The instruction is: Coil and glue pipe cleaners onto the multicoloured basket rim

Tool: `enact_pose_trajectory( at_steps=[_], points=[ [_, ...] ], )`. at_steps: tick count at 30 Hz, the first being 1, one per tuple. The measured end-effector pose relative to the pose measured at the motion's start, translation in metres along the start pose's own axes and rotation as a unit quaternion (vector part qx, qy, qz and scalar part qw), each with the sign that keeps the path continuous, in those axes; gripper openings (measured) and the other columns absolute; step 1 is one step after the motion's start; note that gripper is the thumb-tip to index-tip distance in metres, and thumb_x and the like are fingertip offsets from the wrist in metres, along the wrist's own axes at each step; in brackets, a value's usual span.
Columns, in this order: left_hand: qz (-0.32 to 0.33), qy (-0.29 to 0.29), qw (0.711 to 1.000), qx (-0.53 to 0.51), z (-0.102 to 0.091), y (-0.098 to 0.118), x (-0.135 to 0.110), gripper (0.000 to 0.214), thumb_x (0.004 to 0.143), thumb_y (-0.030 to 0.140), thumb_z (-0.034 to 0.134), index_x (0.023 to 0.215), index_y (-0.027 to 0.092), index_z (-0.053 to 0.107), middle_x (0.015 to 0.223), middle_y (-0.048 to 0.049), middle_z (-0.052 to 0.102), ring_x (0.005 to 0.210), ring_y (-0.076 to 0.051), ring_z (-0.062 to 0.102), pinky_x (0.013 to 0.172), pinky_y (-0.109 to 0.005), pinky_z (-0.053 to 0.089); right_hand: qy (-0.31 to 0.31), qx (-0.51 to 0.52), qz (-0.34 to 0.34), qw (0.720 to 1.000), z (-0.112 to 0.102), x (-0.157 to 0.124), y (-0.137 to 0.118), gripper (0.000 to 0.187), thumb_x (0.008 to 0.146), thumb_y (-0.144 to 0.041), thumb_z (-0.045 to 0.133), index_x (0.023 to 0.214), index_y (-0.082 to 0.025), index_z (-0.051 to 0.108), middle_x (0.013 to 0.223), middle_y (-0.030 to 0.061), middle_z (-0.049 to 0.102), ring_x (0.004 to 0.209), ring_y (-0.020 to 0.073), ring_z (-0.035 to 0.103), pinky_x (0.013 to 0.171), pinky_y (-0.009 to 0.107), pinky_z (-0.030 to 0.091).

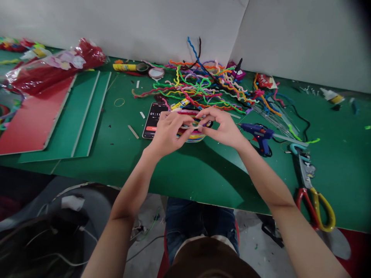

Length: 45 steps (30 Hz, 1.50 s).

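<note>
My left hand (pixel 171 132) and my right hand (pixel 222 126) meet above the middle of the table, with thumbs and fingertips pinched. Between them runs a thin pale strand (pixel 195 127), too small to tell its exact kind. Just below the fingers sits a round, bowl-like piece in coiled bands of many colours (pixel 194 138), partly hidden by both hands. Left of it, a phone (pixel 149 120) with a running timer lies partly behind my left hand. A blue hot glue gun (pixel 260 135) rests right of my right hand.
Loose coloured pipe cleaners (pixel 203 87) are heaped behind my hands. Large scissors (pixel 308 189) with red and yellow handles lie at the right front. Green boards (pixel 91 116), a red board (pixel 37 119) and a wrapped red bundle (pixel 58 69) occupy the left. A glue stick (pixel 124 67) lies at the back.
</note>
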<state>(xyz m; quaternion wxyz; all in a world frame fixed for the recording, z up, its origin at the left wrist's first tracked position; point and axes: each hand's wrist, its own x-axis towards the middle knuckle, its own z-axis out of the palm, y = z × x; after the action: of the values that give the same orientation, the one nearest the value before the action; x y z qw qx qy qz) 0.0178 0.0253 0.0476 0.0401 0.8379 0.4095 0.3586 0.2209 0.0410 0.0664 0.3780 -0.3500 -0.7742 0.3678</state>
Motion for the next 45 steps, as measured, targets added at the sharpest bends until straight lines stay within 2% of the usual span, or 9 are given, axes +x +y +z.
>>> enact_pose_trajectory(
  at_steps=[19, 23, 25, 28, 31, 34, 36, 39, 45],
  points=[
    [-0.046, -0.022, 0.998, -0.023, 0.002, -0.001, 0.003, 0.021, 0.091, 0.038, 0.051, 0.086, 0.023, 0.063, 0.081, -0.0011, 0.07, 0.078, -0.019, 0.06, 0.075, -0.037, 0.039, 0.056, -0.139, -0.074, 0.986, 0.01, -0.001, 0.003, 0.02, 0.089, -0.029, 0.052, 0.107, -0.022, 0.05, 0.09, 0.0028, 0.062, 0.086, 0.0178, 0.059, 0.08, 0.036, 0.048],
    [-0.068, 0.015, 0.997, -0.032, 0.003, -0.003, 0.002, 0.014, 0.089, 0.03, 0.05, 0.082, 0.023, 0.06, 0.078, 0.0003, 0.068, 0.076, -0.017, 0.059, 0.072, -0.035, 0.038, 0.115, -0.242, -0.112, 0.957, 0.005, -0.029, -0.005, 0.026, 0.087, -0.029, 0.059, 0.111, -0.022, 0.052, 0.11, 0.0091, 0.062, 0.107, 0.0245, 0.055, 0.091, 0.043, 0.045],
    [-0.072, 0.031, 0.996, -0.037, 0.003, -0.004, 0.002, 0.013, 0.087, 0.029, 0.051, 0.079, 0.023, 0.059, 0.074, 0.0012, 0.066, 0.073, -0.016, 0.058, 0.071, -0.035, 0.038, 0.149, -0.271, -0.107, 0.945, -0.002, -0.055, -0.007, 0.018, 0.085, -0.028, 0.062, 0.101, -0.023, 0.055, 0.098, 0.0067, 0.064, 0.097, 0.023, 0.058, 0.082, 0.039, 0.047],
    [-0.069, 0.043, 0.995, -0.048, 0.004, -0.004, 0.003, 0.012, 0.086, 0.027, 0.052, 0.076, 0.023, 0.058, 0.07, 0.002, 0.064, 0.071, -0.016, 0.057, 0.071, -0.035, 0.038, 0.202, -0.308, -0.055, 0.928, -0.011, -0.105, -0.005, 0.018, 0.08, -0.027, 0.068, 0.076, -0.023, 0.051, 0.067, -0.0012, 0.054, 0.065, 0.0162, 0.052, 0.061, 0.031, 0.042],
    [-0.081, 0.041, 0.995, -0.051, 0.004, -0.002, 0.003, 0.011, 0.084, 0.026, 0.052, 0.075, 0.022, 0.057, 0.069, 0.0023, 0.063, 0.072, -0.015, 0.056, 0.073, -0.035, 0.039, 0.294, -0.352, 0.012, 0.889, -0.019, -0.15, 0.004, 0.03, 0.077, -0.029, 0.07, 0.065, -0.023, 0.043, 0.058, -0.0043, 0.043, 0.055, 0.0129, 0.043, 0.054, 0.028, 0.036],
    [-0.081, 0.04, 0.994, -0.052, 0.005, 0.001, 0.003, 0.012, 0.085, 0.025, 0.051, 0.075, 0.022, 0.057, 0.071, 0.0015, 0.063, 0.075, -0.016, 0.057, 0.075, -0.035, 0.039, 0.429, -0.393, 0.154, 0.799, -0.03, -0.179, 0.018, 0.031, 0.073, -0.041, 0.073, 0.075, -0.021, 0.049, 0.071, -0.0004, 0.049, 0.064, 0.0158, 0.046, 0.063, 0.032, 0.04],
    [-0.066, 0.039, 0.996, -0.054, 0.006, 0.002, 0.003, 0.014, 0.087, 0.026, 0.048, 0.076, 0.022, 0.056, 0.075, 0.0002, 0.063, 0.079, -0.017, 0.057, 0.077, -0.036, 0.039, 0.43, -0.399, 0.236, 0.775, -0.041, -0.184, 0.031, 0.051, 0.066, -0.052, 0.076, 0.097, -0.018, 0.055, 0.092, 0.0076, 0.056, 0.079, 0.0216, 0.051, 0.076, 0.04, 0.043],
    [-0.048, 0.02, 0.998, -0.047, 0.007, 0.002, 0.003, 0.016, 0.089, 0.027, 0.046, 0.077, 0.022, 0.055, 0.081, -0.0016, 0.064, 0.084, -0.019, 0.056, 0.08, -0.038, 0.039, 0.318, -0.394, 0.284, 0.814, -0.061, -0.177, 0.051, 0.064, 0.063, -0.059, 0.074, 0.109, -0.018, 0.057, 0.107, 0.0136, 0.059, 0.095, 0.0288, 0.053, 0.088, 0.048, 0.04],
    [-0.024, 0.009, 0.998, -0.05, 0.007, 0.001, 0.001, 0.016, 0.089, 0.031, 0.051, 0.077, 0.022, 0.056, 0.082, -0.0016, 0.064, 0.085, -0.019, 0.056, 0.079, -0.038, 0.037, 0.194, -0.246, 0.388, 0.867, -0.085, -0.144, 0.077, 0.038, 0.065, -0.053, 0.07, 0.079, -0.018, 0.066, 0.069, 0.0056, 0.064, 0.065, 0.0213, 0.058, 0.065, 0.038, 0.046]
  ],
)
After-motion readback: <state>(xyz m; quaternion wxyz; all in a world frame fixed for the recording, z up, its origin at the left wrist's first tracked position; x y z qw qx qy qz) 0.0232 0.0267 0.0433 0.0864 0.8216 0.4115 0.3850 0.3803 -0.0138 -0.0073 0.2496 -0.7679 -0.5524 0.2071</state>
